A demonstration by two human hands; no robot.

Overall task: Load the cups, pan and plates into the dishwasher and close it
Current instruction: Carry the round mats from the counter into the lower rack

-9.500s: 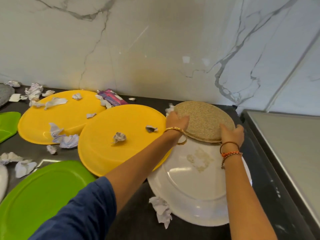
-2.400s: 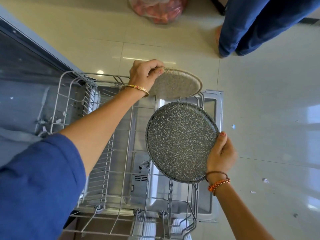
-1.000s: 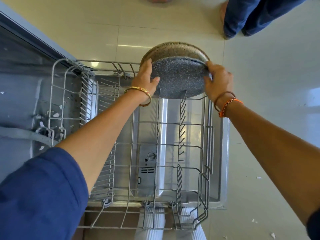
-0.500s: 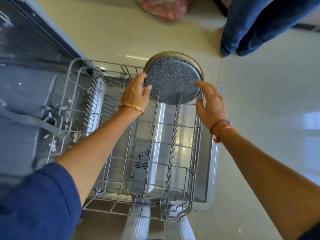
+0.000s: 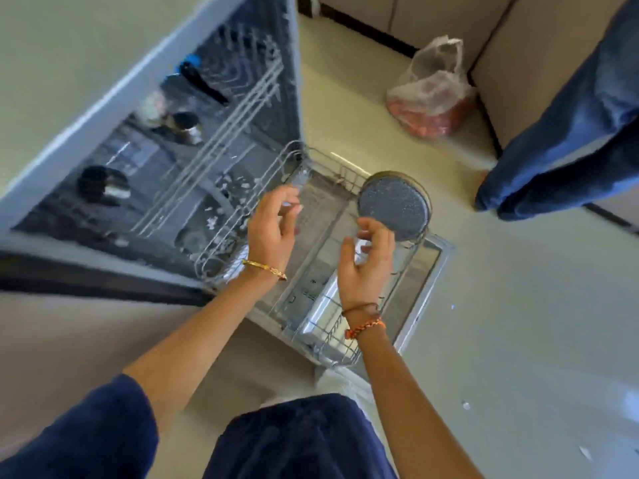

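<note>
Two speckled plates stand on edge at the far end of the pulled-out lower rack: a grey plate in front and the rim of a tan plate just behind it. My left hand hovers above the rack, fingers apart, holding nothing. Beside it, my right hand is also empty and spread, just short of the grey plate without touching it. The open dishwasher shows an upper rack with several dark cups, blurred.
The dishwasher door lies flat under the rack. A plastic bag sits on the tiled floor by beige cabinets. Another person's blue trouser legs stand at the right. Small paper scraps lie on the floor.
Both hands have let go of the plates and drawn back toward me. The plates stay upright in the rack. My head has lifted and turned, showing the dishwasher's inside.
</note>
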